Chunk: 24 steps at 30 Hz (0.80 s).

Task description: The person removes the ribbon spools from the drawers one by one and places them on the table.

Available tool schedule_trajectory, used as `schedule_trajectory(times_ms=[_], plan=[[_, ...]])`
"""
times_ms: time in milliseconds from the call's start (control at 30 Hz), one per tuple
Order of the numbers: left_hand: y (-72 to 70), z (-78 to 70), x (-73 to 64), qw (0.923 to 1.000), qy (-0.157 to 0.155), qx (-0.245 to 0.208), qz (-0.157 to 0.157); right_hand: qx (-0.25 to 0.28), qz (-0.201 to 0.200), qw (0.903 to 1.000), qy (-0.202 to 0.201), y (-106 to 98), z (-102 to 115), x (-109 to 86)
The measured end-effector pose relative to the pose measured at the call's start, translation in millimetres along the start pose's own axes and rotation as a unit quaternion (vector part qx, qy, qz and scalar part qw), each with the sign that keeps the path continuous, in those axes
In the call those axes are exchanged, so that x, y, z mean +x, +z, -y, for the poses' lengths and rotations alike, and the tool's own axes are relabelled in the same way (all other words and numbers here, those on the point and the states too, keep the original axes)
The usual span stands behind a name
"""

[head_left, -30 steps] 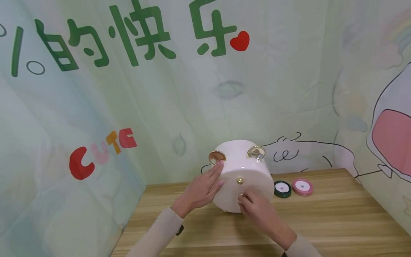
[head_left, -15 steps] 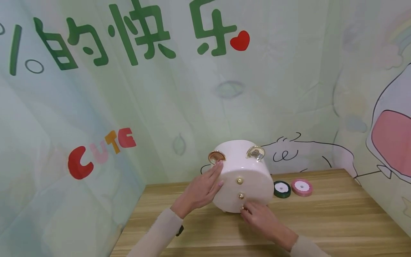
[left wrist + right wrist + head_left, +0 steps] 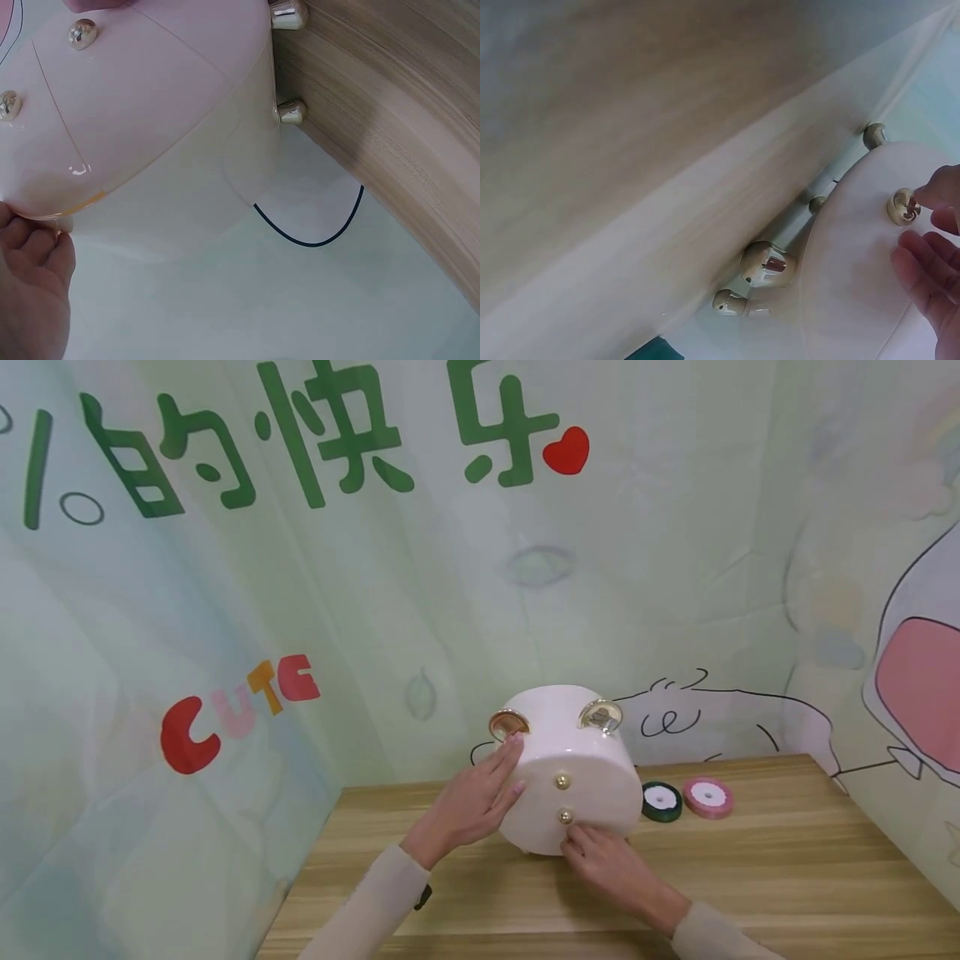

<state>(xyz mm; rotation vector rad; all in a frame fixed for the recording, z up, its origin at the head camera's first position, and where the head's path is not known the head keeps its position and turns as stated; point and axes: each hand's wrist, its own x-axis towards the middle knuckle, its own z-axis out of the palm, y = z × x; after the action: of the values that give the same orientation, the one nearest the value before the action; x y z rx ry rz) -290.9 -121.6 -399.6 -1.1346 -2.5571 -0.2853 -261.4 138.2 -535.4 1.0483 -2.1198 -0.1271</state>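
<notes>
A white drum-shaped box with gold trim stands on the wooden table, its round front facing me. Gold ring ears rise from its top, and gold knobs run down the front. My left hand rests along the box's upper left side, fingers extended, tips by the left ear. My right hand is low on the front, fingers bent, covering the lowest knob in the head view. In the right wrist view the thumb is right at the rim of that knob; I cannot tell whether it is pinched.
A green ribbon spool and a pink ribbon spool lie right of the box. Short gold feet hold the box up from the table. A printed cloth hangs close behind and at both sides.
My right hand has gone down from the middle knob to the lowest one, then shifted slightly upward. The left hand and the box have stayed in place.
</notes>
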Motion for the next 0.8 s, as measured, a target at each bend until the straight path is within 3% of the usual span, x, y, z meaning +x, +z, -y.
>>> schedule_trajectory(times_ms=[200,500,800], plan=[[-0.6,1.8,0.3,0.9999,0.011,0.009,-0.008,-0.007,0.003,0.9999,-0.015,4.3,0.0,3.1],[-1.6,2.8,1.5,0.9996,0.019,0.021,-0.009,-0.063,-0.002,0.9962,-0.061,8.5,0.2,8.7],[-5.7,1.4,1.3,0.9988,0.031,0.037,-0.009,-0.111,-0.038,0.9917,-0.051,15.9,7.6,12.1]])
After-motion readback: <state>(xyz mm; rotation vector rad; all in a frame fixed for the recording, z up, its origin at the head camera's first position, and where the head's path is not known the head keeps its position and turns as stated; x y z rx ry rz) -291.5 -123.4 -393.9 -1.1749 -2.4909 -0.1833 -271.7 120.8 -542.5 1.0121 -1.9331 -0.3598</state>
